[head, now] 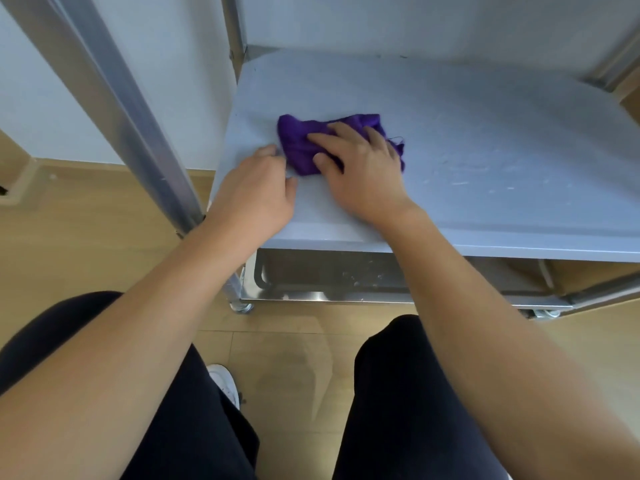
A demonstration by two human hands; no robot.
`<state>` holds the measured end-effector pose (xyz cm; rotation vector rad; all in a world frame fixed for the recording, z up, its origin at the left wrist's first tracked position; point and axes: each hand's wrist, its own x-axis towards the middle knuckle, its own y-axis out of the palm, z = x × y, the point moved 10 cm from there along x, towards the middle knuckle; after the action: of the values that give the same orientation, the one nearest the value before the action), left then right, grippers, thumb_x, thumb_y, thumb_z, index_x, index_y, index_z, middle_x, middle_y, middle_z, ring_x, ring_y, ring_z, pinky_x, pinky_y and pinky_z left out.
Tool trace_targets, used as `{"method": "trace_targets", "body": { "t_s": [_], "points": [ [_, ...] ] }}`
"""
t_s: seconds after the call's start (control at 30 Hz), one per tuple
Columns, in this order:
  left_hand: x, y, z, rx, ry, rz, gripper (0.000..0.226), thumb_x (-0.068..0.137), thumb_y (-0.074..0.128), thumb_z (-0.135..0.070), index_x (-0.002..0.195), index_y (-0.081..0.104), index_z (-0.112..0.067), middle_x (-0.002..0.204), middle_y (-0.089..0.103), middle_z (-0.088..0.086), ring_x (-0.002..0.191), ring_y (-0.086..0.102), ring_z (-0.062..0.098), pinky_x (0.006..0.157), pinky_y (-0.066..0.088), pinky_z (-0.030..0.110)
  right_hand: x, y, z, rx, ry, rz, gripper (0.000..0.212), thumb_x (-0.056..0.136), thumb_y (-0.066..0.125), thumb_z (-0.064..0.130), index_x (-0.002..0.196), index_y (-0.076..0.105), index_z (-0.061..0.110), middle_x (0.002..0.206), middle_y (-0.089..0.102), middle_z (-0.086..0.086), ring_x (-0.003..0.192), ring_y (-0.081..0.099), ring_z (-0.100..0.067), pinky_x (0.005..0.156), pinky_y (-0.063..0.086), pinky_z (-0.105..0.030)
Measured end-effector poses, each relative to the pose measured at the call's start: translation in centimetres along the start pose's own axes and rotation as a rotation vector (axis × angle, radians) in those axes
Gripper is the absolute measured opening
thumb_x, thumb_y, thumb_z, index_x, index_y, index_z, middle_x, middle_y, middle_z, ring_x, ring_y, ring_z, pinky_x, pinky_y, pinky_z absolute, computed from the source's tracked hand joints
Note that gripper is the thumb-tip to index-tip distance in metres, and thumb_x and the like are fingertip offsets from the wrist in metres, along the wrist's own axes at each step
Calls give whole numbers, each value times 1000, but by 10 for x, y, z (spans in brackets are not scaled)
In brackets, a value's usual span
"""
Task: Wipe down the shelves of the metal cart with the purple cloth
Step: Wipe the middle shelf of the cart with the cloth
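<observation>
Fingers of right hand (363, 178): spread flat, pressing down on the purple cloth (298, 150).
Fingers of left hand (256, 195): loosely bent, holding nothing, tips just beside the cloth's left edge.
Cloth: bunched on the grey middle shelf (485, 140), near its front left.
Cart: metal cart (138, 126) post stands left of both hands.

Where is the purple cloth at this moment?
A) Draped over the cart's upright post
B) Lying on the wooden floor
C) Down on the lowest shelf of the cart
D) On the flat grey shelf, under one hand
D: the purple cloth lies bunched on the grey shelf, and the right hand presses down on it with fairly straight fingers.
</observation>
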<state>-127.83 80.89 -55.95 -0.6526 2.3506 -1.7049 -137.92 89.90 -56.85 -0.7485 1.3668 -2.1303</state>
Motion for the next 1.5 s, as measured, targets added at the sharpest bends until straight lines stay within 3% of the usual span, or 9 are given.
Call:
{"method": "trace_targets", "body": {
  "t_s": [0.13,0.37,0.57,0.8,1.0,1.1,1.2,1.3,1.5],
  "points": [
    [0,-1,-2,-1,34,-25,27,95,50,-23,109,62,-4,118,56,9,97,57,33,81,47,42,-12,-1,2,40,-18,-7,38,101,41,45,139,47,45,152,39,14,145,26,-31,117,22,-51],
    [1,5,-2,36,-28,22,41,98,47,-25,130,54,-1,152,36,8,126,47,34,102,39,43,-20,-26,-56,58,93,-31,38,98,44,43,135,49,49,151,41,15,143,30,-26,116,25,-50],
    [2,9,-4,45,8,5,38,99,45,-26,129,55,-5,153,34,6,127,48,32,98,43,44,-26,-56,-128,75,275,-97,39,96,48,40,134,52,44,146,47,12,138,36,-25,113,30,-51],
    [4,11,-13,102,14,35,37,101,39,-21,132,50,-4,154,31,9,131,41,31,95,40,42,-32,-41,-79,0,224,-132,39,97,43,38,136,51,41,145,46,15,134,38,-36,110,31,-53],
    [6,10,-10,60,-8,23,30,99,43,-22,120,58,-5,143,42,11,112,53,39,88,43,45,-31,-15,-10,53,117,-134,39,93,47,50,130,56,39,141,49,16,140,32,-36,113,26,-55],
    [7,11,-13,82,-5,26,32,100,42,-22,124,56,-5,146,38,12,114,51,39,87,42,44,-29,-17,-17,90,130,-141,43,88,51,61,124,58,39,135,53,16,137,36,-31,111,28,-55],
    [8,12,-16,92,27,15,34,100,41,-20,125,54,-2,144,39,15,112,51,40,86,43,46,-28,-23,-28,145,132,-142,33,88,57,54,118,60,41,129,55,18,132,41,-23,108,32,-49],
    [10,16,-13,92,23,21,38,101,40,-21,132,50,-3,151,33,15,122,48,38,93,42,45,-34,-33,-47,147,143,-156,30,89,56,51,118,59,42,128,57,20,131,42,-18,108,33,-45],
    [10,20,-15,68,23,34,39,101,39,-23,135,47,-5,154,29,11,132,41,33,98,40,45,-53,-67,-117,85,274,-207,34,91,54,50,123,57,40,132,56,15,131,43,-22,106,35,-46]
  ]
}}
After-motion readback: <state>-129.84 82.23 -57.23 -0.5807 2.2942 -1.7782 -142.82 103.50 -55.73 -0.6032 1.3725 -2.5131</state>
